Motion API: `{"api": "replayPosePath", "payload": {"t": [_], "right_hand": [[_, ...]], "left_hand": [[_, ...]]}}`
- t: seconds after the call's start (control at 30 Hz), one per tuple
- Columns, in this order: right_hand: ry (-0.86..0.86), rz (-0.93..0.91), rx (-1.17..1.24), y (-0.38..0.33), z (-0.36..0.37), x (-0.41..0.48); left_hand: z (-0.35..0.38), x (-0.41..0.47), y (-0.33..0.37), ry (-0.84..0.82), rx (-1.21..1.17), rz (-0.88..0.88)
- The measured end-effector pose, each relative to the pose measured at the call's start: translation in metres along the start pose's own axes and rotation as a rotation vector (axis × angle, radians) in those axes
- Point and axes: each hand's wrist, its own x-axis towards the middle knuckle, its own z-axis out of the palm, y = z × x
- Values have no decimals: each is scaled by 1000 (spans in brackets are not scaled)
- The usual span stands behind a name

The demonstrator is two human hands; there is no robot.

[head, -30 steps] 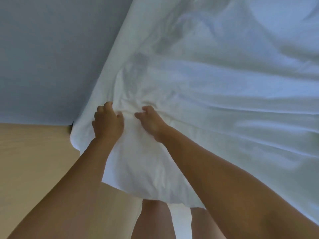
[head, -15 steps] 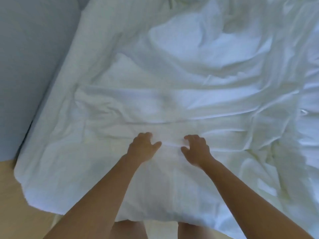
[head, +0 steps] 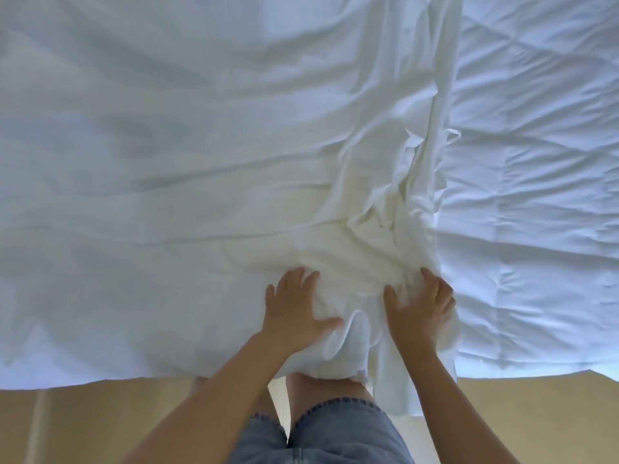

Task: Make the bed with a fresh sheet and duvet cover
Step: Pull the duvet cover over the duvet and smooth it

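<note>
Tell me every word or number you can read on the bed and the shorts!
None: no words, labels or numbers show on the crumpled white bed linen, the white quilted bedding, the frayed blue denim shorts or the pale wooden floor.

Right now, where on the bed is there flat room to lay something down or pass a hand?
Free: the smooth white sheet left of the left hand, out to the frame's left side, and the quilted layer right of the right hand. Crowded: the bunched ridge running away from between both hands.
</note>
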Motion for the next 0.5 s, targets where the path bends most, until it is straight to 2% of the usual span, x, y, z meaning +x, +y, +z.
{"api": "replayPosePath", "payload": {"t": [0.07, 0.13, 0.17, 0.23, 0.33, 0.4, 0.5], "right_hand": [[-21, 196, -3, 18, -2, 3], [-234, 388, 177, 39, -2, 5], [-380, 418, 327, 46, -2, 6], [-579, 387, 521, 47, -3, 6], [-742, 355, 770, 31, 3, 2], [-860, 358, 851, 20, 7, -3], [-1023, 358, 780, 11, 4, -3]], "left_hand": [[8, 7, 4, -7, 100, 58], [17, 9, 4, -3, 198, 82], [22, 10, 2, 17, 234, 96], [31, 10, -2, 145, 251, 187], [42, 10, -9, 371, 176, 318], [43, 5, -10, 376, 149, 317], [40, 4, -9, 369, 132, 307]]}}
